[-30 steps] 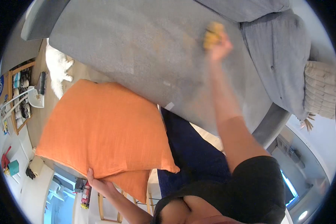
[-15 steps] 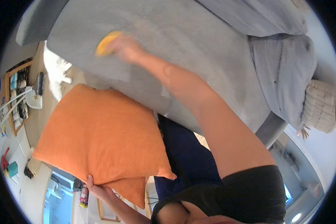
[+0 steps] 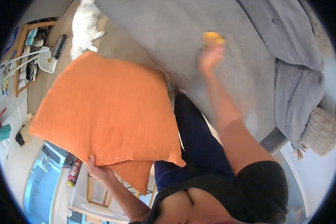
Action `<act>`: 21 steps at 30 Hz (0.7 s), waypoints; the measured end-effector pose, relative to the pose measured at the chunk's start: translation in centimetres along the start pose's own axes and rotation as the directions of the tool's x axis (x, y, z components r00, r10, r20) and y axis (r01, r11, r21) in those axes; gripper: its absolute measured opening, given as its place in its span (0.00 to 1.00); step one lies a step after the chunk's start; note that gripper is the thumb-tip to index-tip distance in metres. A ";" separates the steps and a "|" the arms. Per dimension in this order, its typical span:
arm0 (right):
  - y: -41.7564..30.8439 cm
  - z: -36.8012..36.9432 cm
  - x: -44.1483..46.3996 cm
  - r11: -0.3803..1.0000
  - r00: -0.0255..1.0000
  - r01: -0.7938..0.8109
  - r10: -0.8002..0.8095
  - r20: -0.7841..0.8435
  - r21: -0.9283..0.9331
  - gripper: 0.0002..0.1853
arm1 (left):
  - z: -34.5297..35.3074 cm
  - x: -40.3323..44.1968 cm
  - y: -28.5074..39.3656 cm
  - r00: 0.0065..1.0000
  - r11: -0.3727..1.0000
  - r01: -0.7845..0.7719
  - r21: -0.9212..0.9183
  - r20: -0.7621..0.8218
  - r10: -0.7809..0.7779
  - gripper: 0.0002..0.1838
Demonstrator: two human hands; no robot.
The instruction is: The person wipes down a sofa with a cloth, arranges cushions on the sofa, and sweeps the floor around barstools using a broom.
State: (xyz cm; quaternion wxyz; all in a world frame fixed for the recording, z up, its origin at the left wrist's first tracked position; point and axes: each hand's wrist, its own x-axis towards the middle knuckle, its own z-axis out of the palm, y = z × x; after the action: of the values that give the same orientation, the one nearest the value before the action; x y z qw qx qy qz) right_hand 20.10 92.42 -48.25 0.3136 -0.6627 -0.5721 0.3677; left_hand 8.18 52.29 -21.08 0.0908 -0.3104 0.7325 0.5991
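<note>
Two orange cushions (image 3: 108, 108), one partly behind the other, are held at their lower edge by my left hand (image 3: 100, 172); its thumb lies over the fabric and its other fingers are hidden behind. Blurred by motion, my right hand (image 3: 211, 58) grips a yellow object (image 3: 213, 38) over the seat of the grey sofa (image 3: 168, 30). What the yellow object is cannot be made out clearly. Faint pale marks show on the sofa fabric around my right arm.
A white furry animal (image 3: 85, 30) lies on the wooden floor at the upper left. Beside it are a dustpan (image 3: 47, 59) and brush (image 3: 59, 45), with a shoe rack (image 3: 26, 56) further left. Grey back cushions (image 3: 296, 97) and a beige cushion (image 3: 319, 130) are at the right.
My right hand swept left over the sofa, then came back right with the yellow object. The view has shifted, bringing the animal lower and further right. My left hand keeps its hold.
</note>
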 end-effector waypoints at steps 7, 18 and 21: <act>-8.0 8.7 -12.7 0.868 0.663 0.340 -0.495 0.561 0.363 0.11 | 0.2 5.2 3.4 1.000 1.000 0.017 0.003 0.017 -0.017 0.32; -9.7 14.3 -2.9 0.904 0.935 0.345 -0.306 0.180 -0.251 0.14 | -0.5 10.6 4.7 0.990 0.995 0.101 -0.019 0.099 -0.099 0.28; -14.1 20.4 -10.9 0.797 0.381 0.604 -0.276 0.882 -0.011 0.15 | -0.6 12.0 5.0 0.975 0.983 0.177 -0.038 0.144 -0.170 0.27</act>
State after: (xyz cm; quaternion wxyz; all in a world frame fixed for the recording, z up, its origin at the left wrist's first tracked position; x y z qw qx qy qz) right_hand -5.40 83.66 -45.89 -0.0353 -0.2585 -0.8592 0.4402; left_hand -4.03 47.98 -22.84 0.1861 -0.3327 0.6790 0.6274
